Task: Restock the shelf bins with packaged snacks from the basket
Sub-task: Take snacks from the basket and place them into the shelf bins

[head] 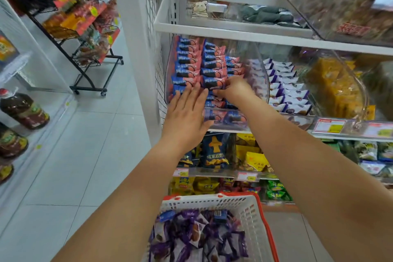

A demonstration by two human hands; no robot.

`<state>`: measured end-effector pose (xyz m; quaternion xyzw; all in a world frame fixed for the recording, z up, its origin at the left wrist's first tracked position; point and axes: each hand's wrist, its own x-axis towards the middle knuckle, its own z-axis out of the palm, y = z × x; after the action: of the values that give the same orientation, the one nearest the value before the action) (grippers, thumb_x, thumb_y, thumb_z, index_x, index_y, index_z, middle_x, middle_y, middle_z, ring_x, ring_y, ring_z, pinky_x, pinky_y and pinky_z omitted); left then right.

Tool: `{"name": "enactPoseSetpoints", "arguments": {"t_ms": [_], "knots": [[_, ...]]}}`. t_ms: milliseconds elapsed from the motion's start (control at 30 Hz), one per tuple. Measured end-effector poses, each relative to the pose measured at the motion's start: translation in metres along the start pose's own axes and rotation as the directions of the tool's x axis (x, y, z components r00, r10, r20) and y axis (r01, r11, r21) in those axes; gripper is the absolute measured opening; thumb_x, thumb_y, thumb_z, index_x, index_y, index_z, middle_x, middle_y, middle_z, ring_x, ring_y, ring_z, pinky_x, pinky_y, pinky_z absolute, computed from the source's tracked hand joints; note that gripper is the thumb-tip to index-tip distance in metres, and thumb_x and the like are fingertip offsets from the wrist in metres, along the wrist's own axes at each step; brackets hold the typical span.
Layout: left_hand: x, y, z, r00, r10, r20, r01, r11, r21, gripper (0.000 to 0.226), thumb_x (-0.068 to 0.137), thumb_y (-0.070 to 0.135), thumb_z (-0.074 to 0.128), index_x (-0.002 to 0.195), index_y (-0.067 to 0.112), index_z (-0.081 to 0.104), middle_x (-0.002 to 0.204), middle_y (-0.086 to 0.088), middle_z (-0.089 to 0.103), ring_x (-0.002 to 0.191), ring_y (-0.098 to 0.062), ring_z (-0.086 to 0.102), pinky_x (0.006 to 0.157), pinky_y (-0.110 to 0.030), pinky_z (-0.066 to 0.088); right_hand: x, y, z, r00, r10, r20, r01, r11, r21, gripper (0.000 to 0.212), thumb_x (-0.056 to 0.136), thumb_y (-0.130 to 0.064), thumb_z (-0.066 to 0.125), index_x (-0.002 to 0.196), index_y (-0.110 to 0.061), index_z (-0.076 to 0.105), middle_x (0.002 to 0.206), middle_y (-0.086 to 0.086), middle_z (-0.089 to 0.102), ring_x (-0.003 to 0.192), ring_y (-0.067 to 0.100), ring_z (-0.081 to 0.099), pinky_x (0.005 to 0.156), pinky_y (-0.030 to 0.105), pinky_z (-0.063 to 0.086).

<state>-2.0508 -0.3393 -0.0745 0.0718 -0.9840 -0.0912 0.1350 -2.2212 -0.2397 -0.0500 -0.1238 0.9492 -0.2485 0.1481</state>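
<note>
Nearest, a white plastic basket [248, 208] with a red rim sits low in the middle, filled with purple-and-white snack packets [197, 238]. Pale floor tiles [85, 155] lie open to its left, running back to a black wire rack on wheels [89, 57].

Beyond the basket rises the white shelf unit [234, 36]. Its lower shelves hold dark blue and yellow bags [214, 153]. Above them a clear bin [263, 83] at the shelf's left end is packed with rows of pink-and-blue snack packets [191, 68]; its front lip stands at the shelf edge. In the bin just to the right lie white-and-purple packets [285, 89], and farther right is a clear bin of yellow snacks [333, 85].

Both arms reach forward into the pink-and-blue bin. The left hand [187, 115] lies flat, fingers straight and together, pressing on the near packets by the bin's left side. The right hand [234, 89] is curled, fingers pinching a pink-and-blue packet among the middle row.
</note>
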Motion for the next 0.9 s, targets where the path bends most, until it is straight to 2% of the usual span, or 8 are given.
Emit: {"name": "enactPoseSetpoints", "arguments": {"t_ms": [167,267,367,500,567,633,767,900], "knots": [[-0.001,0.001,0.002,1.000,0.004,-0.019,-0.003,1.000,0.029,0.074,0.099,0.054,0.036,0.157,0.020,0.008,0.165,-0.004,0.007,0.152,-0.021,0.001,0.120,-0.037,-0.006,-0.011,-0.002,-0.013,0.999,0.004,-0.040,0.003,0.984,0.180,0.046,0.080,-0.053,0.073,0.100,-0.011,0.068,0.094,0.001,0.065,0.085,0.019,0.058,0.074,0.032,0.045],[0.000,0.001,0.003,1.000,-0.001,-0.019,0.001,1.000,0.020,0.073,0.099,0.053,0.037,0.157,0.021,0.008,0.165,-0.004,0.008,0.152,-0.021,0.000,0.118,-0.035,-0.010,-0.016,-0.001,-0.014,0.997,-0.018,-0.077,0.035,0.974,0.225,0.038,0.089,-0.040,0.068,0.103,-0.006,0.071,0.102,0.009,0.070,0.088,0.023,0.063,0.081,0.035,0.050],[0.000,0.001,0.002,1.000,-0.004,-0.016,0.004,1.000,0.015,0.072,0.099,0.051,0.037,0.157,0.021,0.007,0.165,-0.003,0.006,0.152,-0.020,-0.002,0.117,-0.034,-0.012,-0.017,-0.003,-0.011,0.995,-0.013,-0.104,0.032,0.982,0.185,0.042,0.090,-0.039,0.067,0.105,0.001,0.070,0.105,0.018,0.071,0.095,0.030,0.066,0.088,0.042,0.052],[0.000,0.002,0.002,1.000,-0.008,-0.005,0.008,1.000,0.015,0.072,0.099,0.051,0.037,0.157,0.022,0.005,0.165,-0.002,0.005,0.152,-0.019,-0.004,0.118,-0.035,-0.012,-0.024,0.001,-0.011,0.992,-0.026,-0.127,0.046,0.987,0.153,0.047,0.090,-0.046,0.065,0.116,-0.006,0.066,0.112,0.011,0.069,0.095,0.024,0.063,0.075,0.034,0.048],[0.000,0.002,0.002,1.000,-0.010,0.000,0.010,1.000,0.014,0.072,0.099,0.051,0.037,0.157,0.022,0.005,0.165,-0.001,0.004,0.152,-0.019,-0.004,0.118,-0.035,-0.011,-0.036,0.006,-0.013,0.982,-0.041,-0.186,0.071,0.986,0.154,0.060,0.088,-0.050,0.066,0.129,-0.009,0.055,0.125,0.008,0.062,0.110,0.024,0.059,0.080,0.031,0.042],[0.000,0.002,0.002,1.000,-0.005,0.001,0.005,1.000,0.013,0.072,0.099,0.052,0.037,0.157,0.023,0.005,0.165,-0.001,0.004,0.152,-0.019,-0.005,0.117,-0.034,-0.012,-0.053,0.011,-0.017,0.978,-0.082,-0.193,0.115,0.979,0.167,0.061,0.088,-0.049,0.066,0.133,-0.011,0.051,0.131,0.004,0.058,0.116,0.022,0.056,0.084,0.031,0.041],[-0.001,0.001,-0.001,0.999,0.009,0.046,-0.010,1.000,0.030,0.075,0.099,0.055,0.035,0.157,0.023,0.000,0.165,-0.001,-0.004,0.151,-0.018,-0.010,0.118,-0.036,-0.013,-0.100,0.021,-0.025,0.967,-0.185,-0.173,0.236,0.907,0.348,0.043,0.087,-0.036,0.070,0.123,-0.019,0.055,0.118,-0.004,0.059,0.105,0.012,0.056,0.090,0.030,0.049],[-0.008,0.005,-0.014,0.996,0.080,0.048,-0.080,0.997,-0.016,0.076,0.099,0.041,0.050,0.157,0.025,0.003,0.165,-0.002,-0.011,0.151,-0.018,-0.014,0.120,-0.038,-0.012,-0.147,0.036,-0.026,0.960,-0.236,-0.149,0.279,0.835,0.474,0.020,0.089,-0.025,0.070,0.106,-0.022,0.061,0.097,-0.010,0.065,0.090,0.005,0.062,0.082,0.016,0.050]]}}
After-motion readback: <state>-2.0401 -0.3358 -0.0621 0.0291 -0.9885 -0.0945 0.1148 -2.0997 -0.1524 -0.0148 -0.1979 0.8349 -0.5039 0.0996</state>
